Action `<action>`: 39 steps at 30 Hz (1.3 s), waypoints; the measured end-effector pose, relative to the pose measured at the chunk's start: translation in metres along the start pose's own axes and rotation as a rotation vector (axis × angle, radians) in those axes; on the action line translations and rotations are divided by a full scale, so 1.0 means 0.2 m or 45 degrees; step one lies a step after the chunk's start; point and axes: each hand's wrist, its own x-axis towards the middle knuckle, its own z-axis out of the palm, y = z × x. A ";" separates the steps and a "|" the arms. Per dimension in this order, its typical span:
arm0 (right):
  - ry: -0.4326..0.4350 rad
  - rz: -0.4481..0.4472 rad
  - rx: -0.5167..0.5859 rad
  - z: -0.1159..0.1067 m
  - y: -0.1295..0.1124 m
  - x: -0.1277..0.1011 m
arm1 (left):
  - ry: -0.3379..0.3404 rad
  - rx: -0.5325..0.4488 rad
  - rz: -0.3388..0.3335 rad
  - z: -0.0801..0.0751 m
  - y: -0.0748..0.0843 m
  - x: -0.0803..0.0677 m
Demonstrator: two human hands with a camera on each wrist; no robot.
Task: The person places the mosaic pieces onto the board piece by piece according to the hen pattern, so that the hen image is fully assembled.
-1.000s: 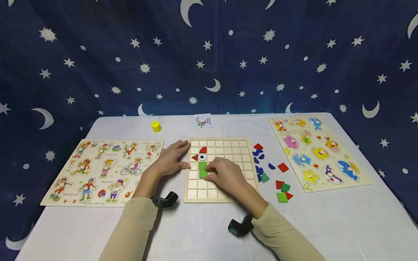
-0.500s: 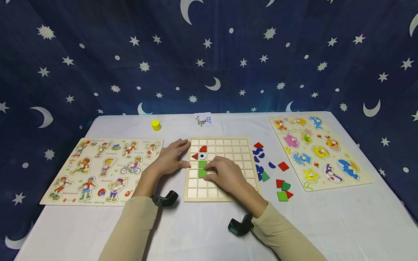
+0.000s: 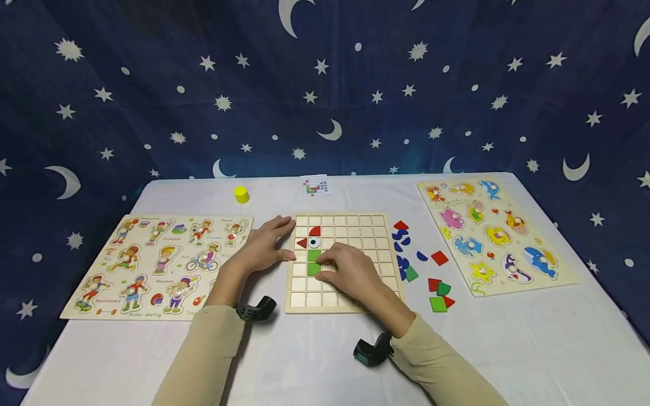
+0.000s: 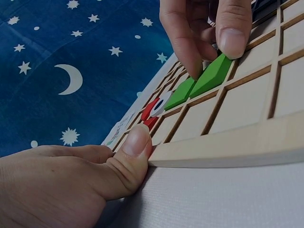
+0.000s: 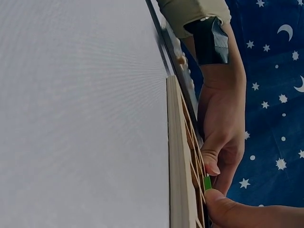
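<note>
A wooden grid board lies in the middle of the white table. Its left columns carry a red quarter piece, a red triangle, a white eye tile and two green squares, one above the other. My right hand pinches the lower green square, which sits tilted in its cell, thumb and fingertip on its edge. My left hand rests flat against the board's left edge, thumb pressed to the rim.
Loose blue, red and green pieces lie right of the board. A sports peg puzzle sits at the left and a sea-animal one at the right. Behind are a yellow cylinder and a pattern card.
Almost nothing has moved: both hands stay where they were, the right one still working on the lower green square. The view has shifted up slightly.
</note>
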 end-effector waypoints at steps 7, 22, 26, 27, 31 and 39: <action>-0.012 -0.016 0.003 -0.01 0.01 0.00 | 0.003 0.001 0.005 0.00 0.00 0.00; -0.379 0.011 0.048 -0.52 0.56 -0.06 | -0.003 -0.010 0.005 0.01 0.00 0.00; -0.517 0.096 0.123 -0.56 0.66 -0.09 | -0.004 -0.008 0.005 0.00 -0.01 0.00; -0.541 0.102 0.150 -0.57 0.68 -0.09 | -0.004 -0.009 0.005 0.00 -0.01 0.00; -0.599 0.061 0.209 -0.56 0.71 -0.10 | -0.005 -0.013 0.001 -0.01 -0.01 0.00; -0.584 0.031 0.159 -0.53 0.75 -0.10 | -0.012 -0.023 -0.002 0.00 0.00 0.00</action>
